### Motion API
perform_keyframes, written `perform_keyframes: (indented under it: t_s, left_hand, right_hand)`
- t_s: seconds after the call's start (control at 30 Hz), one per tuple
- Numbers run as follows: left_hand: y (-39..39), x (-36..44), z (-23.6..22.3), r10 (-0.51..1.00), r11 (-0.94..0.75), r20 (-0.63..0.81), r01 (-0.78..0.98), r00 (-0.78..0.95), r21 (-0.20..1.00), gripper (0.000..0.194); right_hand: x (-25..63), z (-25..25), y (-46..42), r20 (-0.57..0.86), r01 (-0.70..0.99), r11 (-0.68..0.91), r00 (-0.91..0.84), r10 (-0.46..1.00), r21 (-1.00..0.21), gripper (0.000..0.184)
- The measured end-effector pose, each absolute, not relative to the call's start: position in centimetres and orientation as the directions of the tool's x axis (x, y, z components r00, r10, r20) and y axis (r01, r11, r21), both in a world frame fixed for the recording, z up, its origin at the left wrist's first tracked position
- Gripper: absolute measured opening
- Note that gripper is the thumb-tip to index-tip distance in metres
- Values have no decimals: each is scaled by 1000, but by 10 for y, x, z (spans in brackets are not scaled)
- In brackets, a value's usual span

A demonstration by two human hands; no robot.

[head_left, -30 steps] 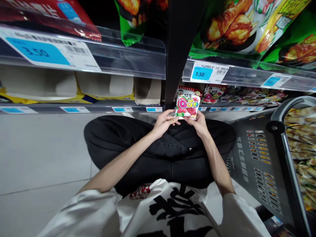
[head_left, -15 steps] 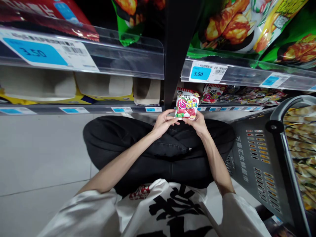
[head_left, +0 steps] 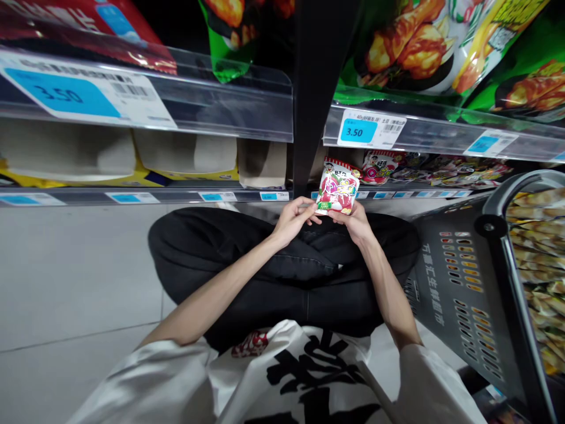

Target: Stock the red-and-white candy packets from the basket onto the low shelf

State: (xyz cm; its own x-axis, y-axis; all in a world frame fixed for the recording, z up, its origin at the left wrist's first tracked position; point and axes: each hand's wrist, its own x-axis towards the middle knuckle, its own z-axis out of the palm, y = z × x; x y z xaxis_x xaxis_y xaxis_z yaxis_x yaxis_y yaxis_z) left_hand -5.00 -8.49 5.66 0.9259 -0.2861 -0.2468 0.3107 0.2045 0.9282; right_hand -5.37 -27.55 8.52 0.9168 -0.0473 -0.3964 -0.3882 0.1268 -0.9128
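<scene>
A small red-and-white bag of gummy candy [head_left: 338,187] is upright in front of the lower shelf, its printed front facing me and leaning a little to the right. My right hand [head_left: 354,221] grips its lower right edge, with the thumb along the bottom. At the lower left corner, my left hand [head_left: 293,221] pinches the bag between thumb and curled fingers. Both hands are above my crossed legs. Behind and to the right, a similar red candy bag [head_left: 378,166] is on the bottom shelf.
A grey shopping basket [head_left: 441,282] full of packets is close on my right. Over my hands juts the upper shelf edge [head_left: 233,106], carrying price labels and large snack bags [head_left: 406,53]. Open cardboard boxes [head_left: 185,154] line the bottom shelf at left. Tiled floor [head_left: 79,277] is at left.
The candy bag has shifted slightly right and tilted clockwise between my hands. My arms and the surroundings stay nearly the same.
</scene>
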Motion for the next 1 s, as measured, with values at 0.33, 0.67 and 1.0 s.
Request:
perform_keyframes:
  t_s: [0.33, 0.67, 1.0]
  left_hand:
    - [-85, -51, 53, -291, 104, -193, 232, 937, 967, 44]
    - [-83, -53, 56, -329, 9, -148, 160, 933, 987, 34]
    - [-84, -50, 48, -368, -46, -215, 214, 904, 976, 36]
  right_hand:
    - [-54, 84, -277, -448, -437, 138, 892, -59, -889, 46]
    - [-54, 82, -278, -426, -416, 131, 903, -58, -900, 42]
    - [-55, 81, -280, -416, -408, 116, 908, -49, -905, 42]
